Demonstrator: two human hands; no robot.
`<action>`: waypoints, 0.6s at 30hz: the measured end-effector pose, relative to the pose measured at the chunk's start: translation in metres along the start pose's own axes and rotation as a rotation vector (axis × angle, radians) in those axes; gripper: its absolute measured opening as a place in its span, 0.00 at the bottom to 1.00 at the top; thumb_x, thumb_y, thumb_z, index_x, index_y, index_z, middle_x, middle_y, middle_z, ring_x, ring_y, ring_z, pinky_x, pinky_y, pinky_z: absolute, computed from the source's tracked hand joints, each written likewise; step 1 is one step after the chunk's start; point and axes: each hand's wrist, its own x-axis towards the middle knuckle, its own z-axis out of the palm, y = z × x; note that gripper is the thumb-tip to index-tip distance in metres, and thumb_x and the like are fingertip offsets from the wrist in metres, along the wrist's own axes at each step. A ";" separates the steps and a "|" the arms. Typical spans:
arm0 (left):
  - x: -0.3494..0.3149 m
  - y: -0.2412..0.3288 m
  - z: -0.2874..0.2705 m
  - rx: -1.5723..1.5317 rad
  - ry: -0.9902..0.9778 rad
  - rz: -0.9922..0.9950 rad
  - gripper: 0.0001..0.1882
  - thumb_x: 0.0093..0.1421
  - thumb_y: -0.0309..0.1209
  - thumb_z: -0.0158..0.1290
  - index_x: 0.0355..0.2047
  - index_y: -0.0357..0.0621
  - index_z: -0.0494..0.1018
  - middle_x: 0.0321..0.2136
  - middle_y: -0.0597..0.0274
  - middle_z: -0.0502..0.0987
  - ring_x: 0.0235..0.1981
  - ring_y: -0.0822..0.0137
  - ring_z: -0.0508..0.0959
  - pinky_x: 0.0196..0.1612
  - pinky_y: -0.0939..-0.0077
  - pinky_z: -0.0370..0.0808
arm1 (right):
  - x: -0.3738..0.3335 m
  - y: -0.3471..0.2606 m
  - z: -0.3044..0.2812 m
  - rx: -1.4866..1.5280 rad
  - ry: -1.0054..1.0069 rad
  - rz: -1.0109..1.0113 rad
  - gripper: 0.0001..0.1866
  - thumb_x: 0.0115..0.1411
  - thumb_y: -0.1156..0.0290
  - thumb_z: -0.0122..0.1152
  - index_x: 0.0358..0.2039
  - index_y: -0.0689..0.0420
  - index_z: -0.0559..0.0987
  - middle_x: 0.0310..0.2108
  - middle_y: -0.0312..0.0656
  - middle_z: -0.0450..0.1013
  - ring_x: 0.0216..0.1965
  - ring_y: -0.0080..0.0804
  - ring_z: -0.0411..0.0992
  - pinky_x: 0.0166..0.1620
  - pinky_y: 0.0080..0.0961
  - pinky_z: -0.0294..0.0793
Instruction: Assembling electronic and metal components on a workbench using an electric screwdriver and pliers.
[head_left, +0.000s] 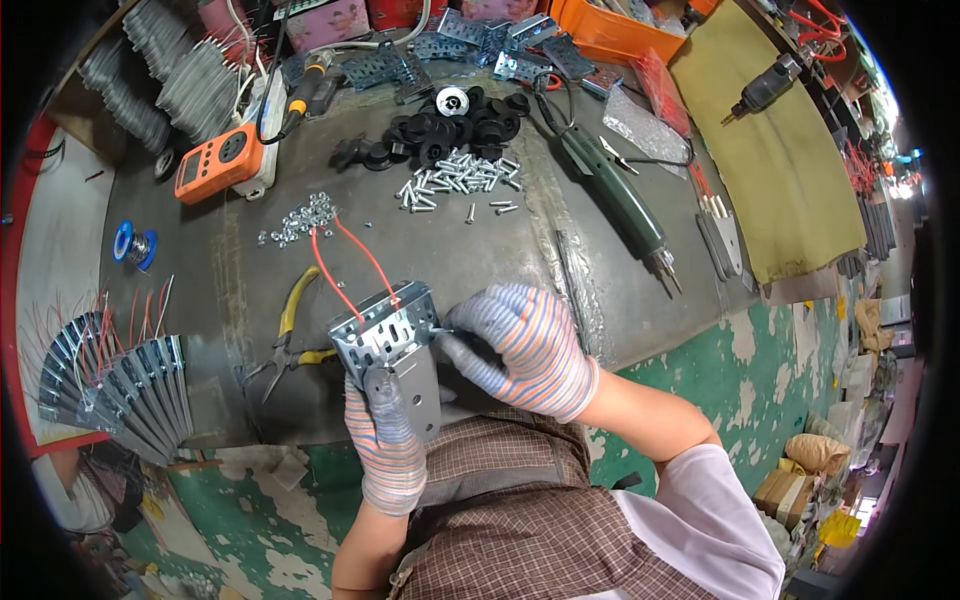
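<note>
My left hand [388, 462], in a striped glove, is closed around a grey plate [416, 395] with a rounded end and holes. At the plate's upper end sits a shiny slotted metal bracket [388, 338], with two red wires [372, 258] running up from it. My right hand [525, 350], gloved likewise, is at the bracket's right end. Its thumb and forefinger are pinched there; whatever is between them is too small to make out. Just left of the bracket lie yellow-handled pliers [288, 325], jaws toward me.
Nuts [305, 218], screws [455, 182] and black round parts [440, 135] lie in piles farther back. A green power screwdriver [615, 190] lies on the right. Finished-looking plates with wires [125, 385], a solder spool [133, 245] and an orange meter [218, 163] are at left.
</note>
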 end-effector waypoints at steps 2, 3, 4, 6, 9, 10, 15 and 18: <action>-0.003 -0.004 0.001 0.140 0.040 0.081 0.29 0.64 0.52 0.47 0.52 0.39 0.65 0.37 0.59 0.75 0.33 0.69 0.76 0.35 0.73 0.74 | 0.001 -0.001 0.004 -0.036 0.004 -0.020 0.11 0.55 0.62 0.60 0.30 0.59 0.78 0.23 0.48 0.72 0.27 0.48 0.72 0.31 0.41 0.70; 0.000 -0.017 0.010 0.270 0.178 0.292 0.26 0.64 0.51 0.43 0.48 0.40 0.67 0.31 0.58 0.76 0.27 0.69 0.77 0.29 0.75 0.75 | 0.001 -0.002 0.004 0.009 -0.093 0.063 0.13 0.57 0.60 0.58 0.30 0.59 0.78 0.22 0.50 0.72 0.27 0.49 0.72 0.31 0.42 0.70; 0.001 -0.018 0.004 0.268 0.177 0.293 0.26 0.64 0.51 0.43 0.48 0.40 0.67 0.31 0.58 0.76 0.27 0.69 0.77 0.29 0.75 0.75 | 0.002 -0.003 0.005 0.053 -0.189 0.146 0.16 0.59 0.57 0.56 0.30 0.58 0.78 0.21 0.51 0.71 0.27 0.51 0.72 0.32 0.42 0.70; 0.004 -0.015 -0.008 0.223 0.048 0.069 0.26 0.65 0.49 0.46 0.51 0.40 0.66 0.38 0.59 0.75 0.34 0.70 0.75 0.36 0.74 0.74 | 0.006 0.003 0.006 0.184 -0.245 0.229 0.19 0.62 0.53 0.51 0.29 0.58 0.77 0.21 0.53 0.71 0.27 0.54 0.71 0.32 0.44 0.69; 0.007 -0.016 -0.006 0.015 -0.006 -0.011 0.27 0.63 0.52 0.46 0.48 0.40 0.68 0.34 0.59 0.76 0.29 0.68 0.77 0.29 0.73 0.77 | 0.019 0.013 0.000 0.299 -0.498 0.338 0.18 0.61 0.52 0.52 0.29 0.55 0.77 0.25 0.49 0.73 0.30 0.52 0.72 0.34 0.42 0.70; 0.010 -0.018 -0.011 -0.051 -0.029 -0.030 0.27 0.62 0.53 0.46 0.46 0.40 0.68 0.32 0.59 0.77 0.27 0.67 0.78 0.27 0.73 0.78 | 0.027 0.018 -0.002 0.299 -0.498 0.332 0.18 0.61 0.52 0.52 0.29 0.55 0.77 0.25 0.49 0.73 0.30 0.52 0.72 0.34 0.42 0.70; 0.024 -0.015 -0.017 -0.218 0.112 -0.159 0.31 0.56 0.58 0.52 0.45 0.42 0.72 0.31 0.62 0.78 0.25 0.68 0.79 0.26 0.73 0.79 | 0.077 0.071 -0.008 -0.615 -0.186 -0.223 0.08 0.54 0.63 0.57 0.33 0.50 0.77 0.31 0.39 0.75 0.38 0.40 0.75 0.40 0.35 0.72; 0.025 -0.011 -0.014 -0.241 0.052 -0.184 0.29 0.57 0.56 0.52 0.44 0.42 0.72 0.31 0.61 0.77 0.25 0.67 0.78 0.26 0.73 0.79 | 0.092 0.083 0.002 -0.778 -0.328 -0.355 0.07 0.48 0.71 0.57 0.30 0.51 0.77 0.26 0.42 0.73 0.33 0.40 0.75 0.38 0.40 0.72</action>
